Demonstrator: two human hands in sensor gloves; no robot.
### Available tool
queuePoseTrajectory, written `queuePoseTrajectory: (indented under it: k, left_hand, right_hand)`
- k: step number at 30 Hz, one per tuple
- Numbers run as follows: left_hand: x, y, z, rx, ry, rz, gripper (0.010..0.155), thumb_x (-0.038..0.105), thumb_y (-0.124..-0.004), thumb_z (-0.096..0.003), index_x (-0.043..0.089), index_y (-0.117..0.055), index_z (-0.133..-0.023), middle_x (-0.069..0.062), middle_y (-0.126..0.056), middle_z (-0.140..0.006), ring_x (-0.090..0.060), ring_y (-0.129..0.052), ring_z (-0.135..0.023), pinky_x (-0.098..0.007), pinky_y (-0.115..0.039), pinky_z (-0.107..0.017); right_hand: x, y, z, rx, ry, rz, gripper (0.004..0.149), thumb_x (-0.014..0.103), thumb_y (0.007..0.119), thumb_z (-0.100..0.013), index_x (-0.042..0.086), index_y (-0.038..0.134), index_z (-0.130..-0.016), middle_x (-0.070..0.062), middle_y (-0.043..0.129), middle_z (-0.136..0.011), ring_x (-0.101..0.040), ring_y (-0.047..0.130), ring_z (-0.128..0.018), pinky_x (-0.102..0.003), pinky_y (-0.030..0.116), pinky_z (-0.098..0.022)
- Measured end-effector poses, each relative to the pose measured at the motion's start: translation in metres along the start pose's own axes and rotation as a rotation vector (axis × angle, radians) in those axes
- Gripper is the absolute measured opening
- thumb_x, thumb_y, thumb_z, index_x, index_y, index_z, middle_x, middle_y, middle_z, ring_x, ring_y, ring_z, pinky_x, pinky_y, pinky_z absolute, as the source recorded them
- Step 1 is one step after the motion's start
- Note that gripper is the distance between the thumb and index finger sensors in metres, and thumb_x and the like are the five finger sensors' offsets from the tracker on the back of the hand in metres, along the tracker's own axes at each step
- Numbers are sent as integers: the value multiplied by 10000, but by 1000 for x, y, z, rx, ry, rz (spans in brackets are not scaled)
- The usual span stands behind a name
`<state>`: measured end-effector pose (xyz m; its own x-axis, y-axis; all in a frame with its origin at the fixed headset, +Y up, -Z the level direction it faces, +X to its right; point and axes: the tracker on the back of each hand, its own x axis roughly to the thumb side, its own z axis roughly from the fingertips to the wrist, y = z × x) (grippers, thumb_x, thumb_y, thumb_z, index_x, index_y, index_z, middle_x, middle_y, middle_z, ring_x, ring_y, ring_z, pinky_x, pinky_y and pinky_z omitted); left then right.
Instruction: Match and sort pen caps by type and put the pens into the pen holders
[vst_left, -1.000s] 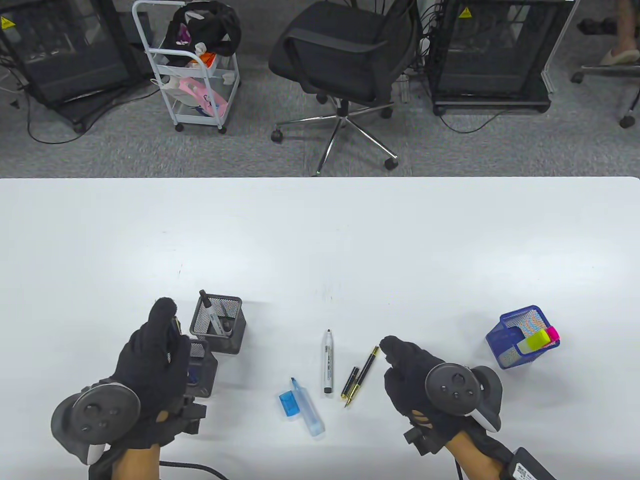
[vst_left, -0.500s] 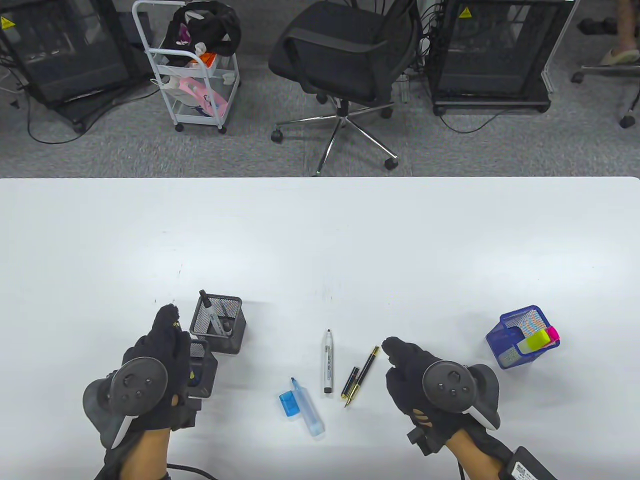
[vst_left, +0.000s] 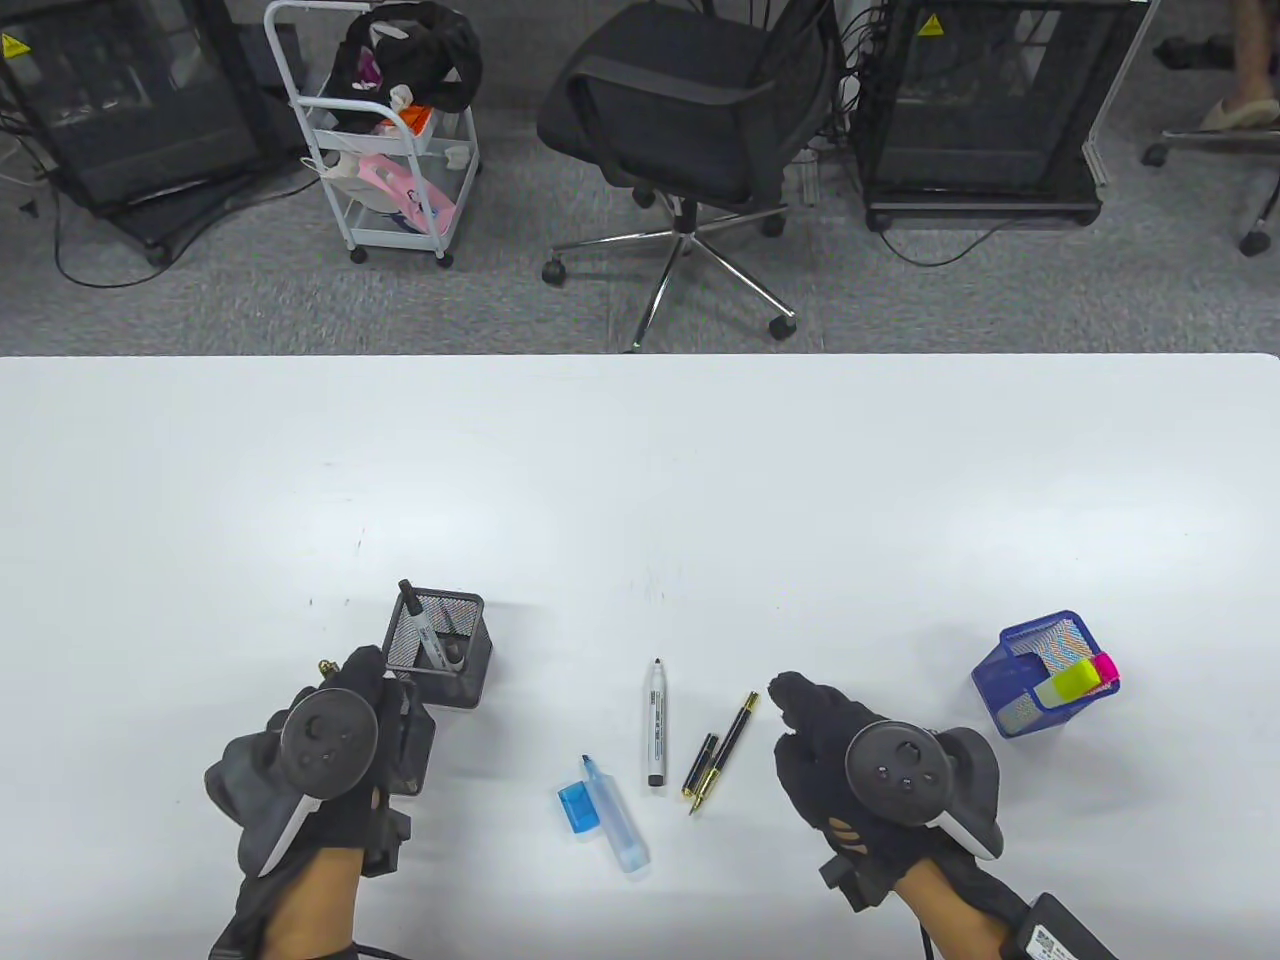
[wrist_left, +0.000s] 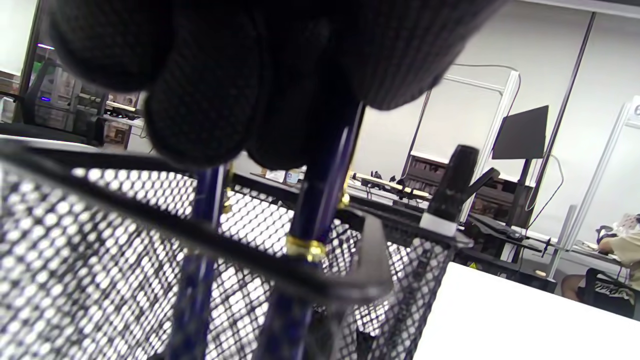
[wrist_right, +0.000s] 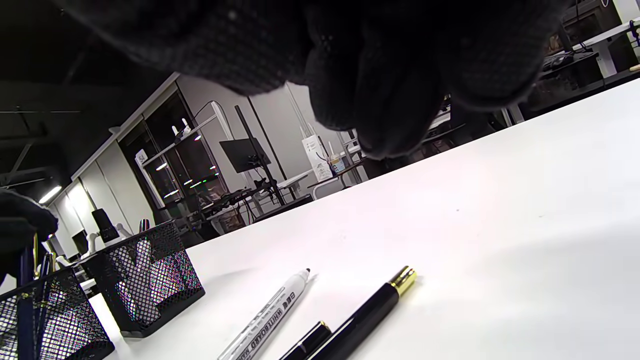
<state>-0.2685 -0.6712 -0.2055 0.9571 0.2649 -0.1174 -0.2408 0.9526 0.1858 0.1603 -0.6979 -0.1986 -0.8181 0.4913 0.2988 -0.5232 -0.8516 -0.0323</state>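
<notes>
— Far left, what's happening?
— The left hand (vst_left: 330, 745) pinches a dark-blue pen (wrist_left: 320, 200), lowering it into the near mesh holder (vst_left: 412, 740), sorted by type.
— And centre?
— Whiteboard marker (vst_left: 655, 722), black pen (vst_left: 725, 750) and loose cap (vst_left: 700, 764) wait on the desk (vst_left: 640, 480).
— The right hand (vst_left: 850, 765)?
— Relaxed, empty, beside them.

Grey carpet (vst_left: 250, 300), black office chair (vst_left: 690, 110)
</notes>
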Motion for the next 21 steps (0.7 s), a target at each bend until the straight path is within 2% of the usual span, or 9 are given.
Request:
queuePoseTrajectory:
  k: [3, 7, 9, 11, 14, 16, 17, 19, 21]
  left_hand:
    - [1, 2, 2, 18, 13, -19, 464, 339, -835, -485, 126, -862, -897, -175, -1046, -739, -312, -1119, -403, -593, -837, -469]
    - [12, 18, 11, 117, 5, -62, 517, 365, -839, -483, 134, -807, -945, -196, -956, -831, -318, -1042, -499, -619, -803, -479]
    - [26, 30, 19, 177, -48, -75, 544, 378, -842, -480, 119, -788, -955, -195, -945, -835, -311, -1030, -506, -619, -803, -476]
    - [41, 35, 25, 183, -92, -31, 566, 382, -852, -474, 82, -786, -949, -195, -963, -811, -304, -1040, -485, -617, -817, -462]
    - [68, 30, 34, 98, -163, 66, 565, 382, -882, -460, 61, -812, -920, -188, -1004, -755, -299, -1058, -434, -615, -835, -435]
    - [84, 20, 37, 8, -191, 47, 575, 393, -893, -453, 61, -814, -916, -177, -1026, -727, -291, -1071, -406, -607, -849, -418]
    - [97, 9, 39, -85, -209, -2, 587, 405, -894, -452, 63, -807, -921, -171, -1035, -714, -285, -1077, -394, -601, -855, -413]
    - [109, -6, 42, -171, -229, -39, 597, 418, -898, -444, 62, -810, -915, -134, -1072, -653, -255, -1100, -334, -577, -886, -373]
    - [125, -31, 46, -315, -233, -46, 621, 417, -909, -439, 48, -796, -925, -114, -1100, -596, -240, -1120, -280, -562, -905, -335]
  right_hand:
    - [0, -1, 0, -2, 4, -1, 544, 324, 873, -444, 116, 711, -921, -185, 905, -801, -342, 1042, -601, -489, 884, -456]
    - [0, -1, 0, -3, 6, 2, 548, 326, 873, -444, 115, 709, -923, -186, 904, -802, -341, 1041, -603, -488, 885, -455]
    - [0, -1, 0, -2, 7, 5, 547, 326, 872, -445, 116, 709, -923, -187, 904, -801, -346, 1042, -600, -488, 885, -454]
    - [0, 0, 0, -1, 8, 7, 545, 325, 871, -446, 116, 709, -922, -187, 904, -802, -342, 1042, -601, -488, 885, -454]
    - [0, -1, 0, 1, 9, 12, 546, 326, 871, -447, 115, 708, -923, -188, 904, -801, -342, 1042, -601, -487, 886, -453]
    - [-1, -1, 0, 3, 11, 13, 549, 329, 872, -446, 115, 708, -924, -189, 904, -801, -346, 1041, -600, -487, 886, -453]
    - [-2, -1, 0, 5, 15, 13, 549, 330, 871, -447, 114, 707, -925, -188, 905, -800, -347, 1041, -599, -486, 885, -453]
    - [-3, -1, 0, 8, 18, 15, 550, 331, 871, -447, 114, 706, -925, -191, 904, -801, -344, 1041, -601, -487, 885, -452]
    - [-3, -1, -1, 12, 22, 17, 554, 335, 872, -447, 113, 706, -926, -190, 903, -802, -344, 1041, -601, -487, 885, -452]
